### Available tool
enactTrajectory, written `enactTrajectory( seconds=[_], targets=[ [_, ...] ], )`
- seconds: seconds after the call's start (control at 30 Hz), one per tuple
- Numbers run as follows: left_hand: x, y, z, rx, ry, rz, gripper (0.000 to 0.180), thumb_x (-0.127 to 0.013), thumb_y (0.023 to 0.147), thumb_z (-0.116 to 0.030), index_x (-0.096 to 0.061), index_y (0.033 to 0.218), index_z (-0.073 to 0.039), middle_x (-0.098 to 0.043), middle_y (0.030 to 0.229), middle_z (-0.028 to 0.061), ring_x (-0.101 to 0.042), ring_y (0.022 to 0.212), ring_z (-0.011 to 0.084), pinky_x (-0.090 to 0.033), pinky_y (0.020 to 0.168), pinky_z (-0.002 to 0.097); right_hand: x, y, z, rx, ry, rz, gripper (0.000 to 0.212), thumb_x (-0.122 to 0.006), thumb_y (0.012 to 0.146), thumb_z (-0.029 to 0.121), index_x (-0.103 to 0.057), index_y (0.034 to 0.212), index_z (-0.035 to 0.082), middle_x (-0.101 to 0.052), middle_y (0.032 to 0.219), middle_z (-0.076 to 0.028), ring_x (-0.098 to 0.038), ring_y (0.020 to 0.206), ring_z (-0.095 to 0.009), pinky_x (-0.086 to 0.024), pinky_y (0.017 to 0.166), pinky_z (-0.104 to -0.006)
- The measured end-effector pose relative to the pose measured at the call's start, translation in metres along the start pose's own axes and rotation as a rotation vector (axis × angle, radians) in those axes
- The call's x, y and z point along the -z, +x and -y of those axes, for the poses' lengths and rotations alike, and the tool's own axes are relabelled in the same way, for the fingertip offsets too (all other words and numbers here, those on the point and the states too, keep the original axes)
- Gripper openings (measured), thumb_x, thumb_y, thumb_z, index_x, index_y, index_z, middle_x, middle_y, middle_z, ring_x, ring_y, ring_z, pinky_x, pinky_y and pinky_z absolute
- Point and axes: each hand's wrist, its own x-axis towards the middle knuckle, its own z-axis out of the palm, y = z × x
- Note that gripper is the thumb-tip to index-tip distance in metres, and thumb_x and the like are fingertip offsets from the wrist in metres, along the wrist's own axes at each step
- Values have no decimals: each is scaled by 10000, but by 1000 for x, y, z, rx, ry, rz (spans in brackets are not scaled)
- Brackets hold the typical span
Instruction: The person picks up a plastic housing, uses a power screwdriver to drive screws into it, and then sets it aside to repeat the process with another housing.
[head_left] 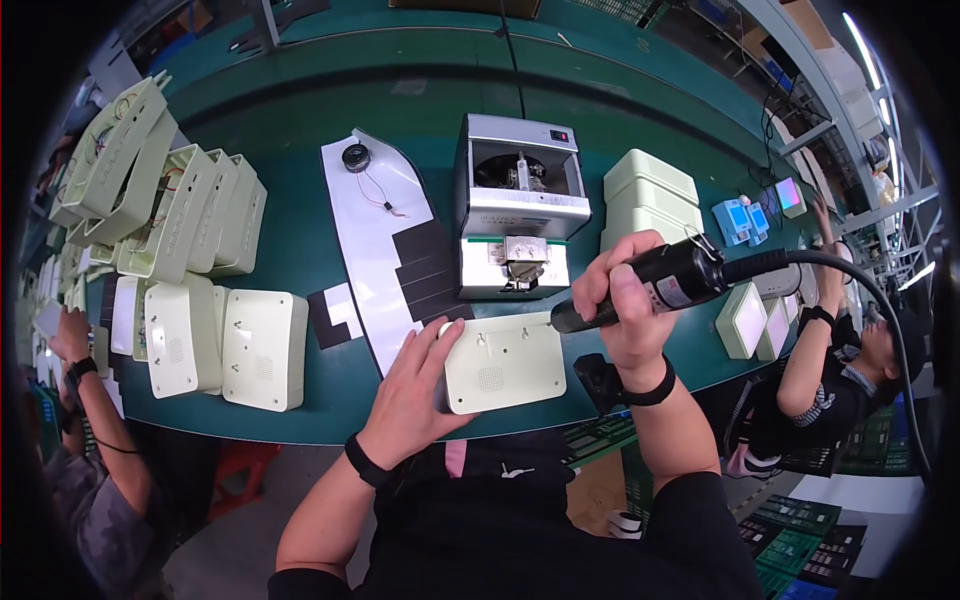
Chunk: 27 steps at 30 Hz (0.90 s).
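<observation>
Cream plastic housing (535, 378) is lying near the front edge of the green worktop (335, 393); the left hand (410, 393) is holding the housing's left end, while the right hand (632, 312) is clasping a black power screwdriver (688, 274), whose tip is pointing at the upper-right corner.

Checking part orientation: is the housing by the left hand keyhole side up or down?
Keyhole side up: the cream housing shows its keyhole slots and perforated grille to the head camera looking down.
</observation>
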Motion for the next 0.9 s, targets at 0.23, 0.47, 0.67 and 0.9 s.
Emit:
enactTrajectory(
  seconds=[0.23, 0.47, 0.67, 0.9],
  targets=[
    [3, 2, 0, 13, -47, -5, 1013, -888, 636, -252, -366, 1495, -122, -449, 1425, 182, -489, 1282, 401, -342, 1157, 518, 2, -1, -3, 18, 5, 26, 191, -595, 917, 159, -463, 986, 39, -526, 673, -88, -501, 506, -156, -458, 500, -314],
    [1, 2, 1, 12, -33, -15, 1060, -900, 620, -254, -334, 1502, -92, -449, 1427, 187, -487, 1284, 399, -344, 1156, 516, -17, 19, 32, 67, 5, 35, 184, -583, 927, 164, -474, 995, 32, -534, 686, -94, -518, 516, -170, -463, 511, -321],
    [3, 3, -1, -36, 24, -48, 1116, -911, 610, -250, -275, 1497, -21, -446, 1426, 209, -475, 1297, 400, -352, 1154, 506, -38, 49, 28, 147, 54, -37, 179, -562, 937, 172, -480, 1005, 29, -535, 690, -98, -524, 516, -184, -466, 518, -332],
    [4, 7, -1, 10, -202, -32, 1104, -912, 602, -240, -282, 1481, -12, -453, 1404, 219, -489, 1274, 398, -416, 1090, 453, -54, 32, 33, -26, 111, 127, 227, -585, 935, 210, -471, 1014, 31, -535, 692, -96, -511, 516, -177, -468, 528, -329]
  ],
)
